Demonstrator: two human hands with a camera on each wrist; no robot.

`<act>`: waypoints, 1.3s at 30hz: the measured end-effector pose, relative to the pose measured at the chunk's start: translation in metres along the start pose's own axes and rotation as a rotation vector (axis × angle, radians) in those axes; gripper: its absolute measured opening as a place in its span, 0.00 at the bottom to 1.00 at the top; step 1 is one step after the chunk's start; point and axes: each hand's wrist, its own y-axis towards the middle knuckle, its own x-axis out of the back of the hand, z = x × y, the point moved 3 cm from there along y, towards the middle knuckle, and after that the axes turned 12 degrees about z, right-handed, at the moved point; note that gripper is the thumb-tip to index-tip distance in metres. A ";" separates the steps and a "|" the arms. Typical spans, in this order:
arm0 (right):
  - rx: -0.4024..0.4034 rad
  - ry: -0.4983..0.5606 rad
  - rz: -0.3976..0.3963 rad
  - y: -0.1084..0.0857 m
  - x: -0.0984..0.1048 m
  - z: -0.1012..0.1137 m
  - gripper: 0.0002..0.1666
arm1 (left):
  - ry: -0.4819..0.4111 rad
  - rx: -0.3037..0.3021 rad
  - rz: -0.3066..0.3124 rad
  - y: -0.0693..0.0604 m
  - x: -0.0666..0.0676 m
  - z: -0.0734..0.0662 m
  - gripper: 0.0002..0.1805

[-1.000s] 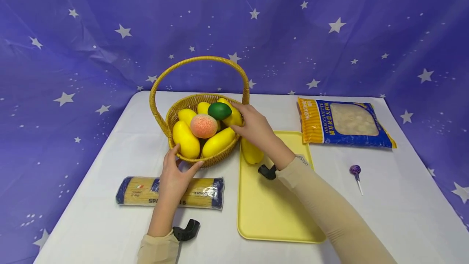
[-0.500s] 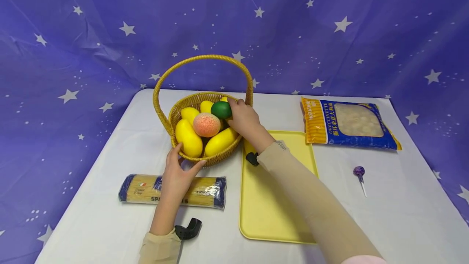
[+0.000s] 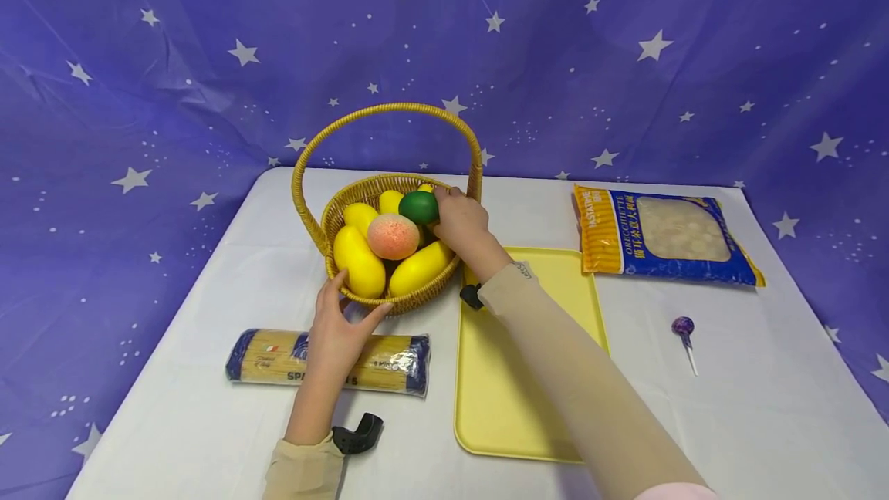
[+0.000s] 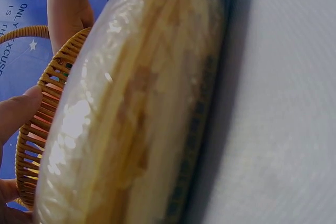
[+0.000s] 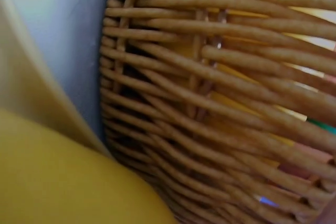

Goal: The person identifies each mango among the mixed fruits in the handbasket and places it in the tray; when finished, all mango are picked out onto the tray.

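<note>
My left hand has its thumb and fingers spread against the near rim of the wicker basket; in the left wrist view the thumb touches the weave. Inside the basket are several yellow mangoes, a pinkish-orange peach and a smooth green fruit. My right hand reaches over the right rim, beside the green fruit. It covers most of a mango at the back right, and its fingertips are hidden. Below my right wrist another mango lies on the yellow tray.
A spaghetti pack lies under my left hand and looms close in the left wrist view. At the back right is a blue and orange orecchiette bag. A purple lollipop lies right of the tray. A starry purple cloth hangs behind the table.
My right hand has moved left and deeper over the basket, covering the mango that showed earlier. The left hand stays at the near rim. The view has shifted slightly.
</note>
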 end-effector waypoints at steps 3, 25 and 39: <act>-0.001 -0.004 0.000 0.001 -0.001 0.001 0.38 | -0.005 -0.006 -0.002 0.000 0.000 0.000 0.60; 0.024 0.035 -0.104 -0.013 0.012 0.004 0.40 | -0.012 -0.038 -0.019 -0.002 0.000 -0.001 0.57; 0.014 0.049 -0.208 -0.039 0.023 0.000 0.42 | -0.007 -0.054 -0.028 -0.002 0.000 -0.002 0.56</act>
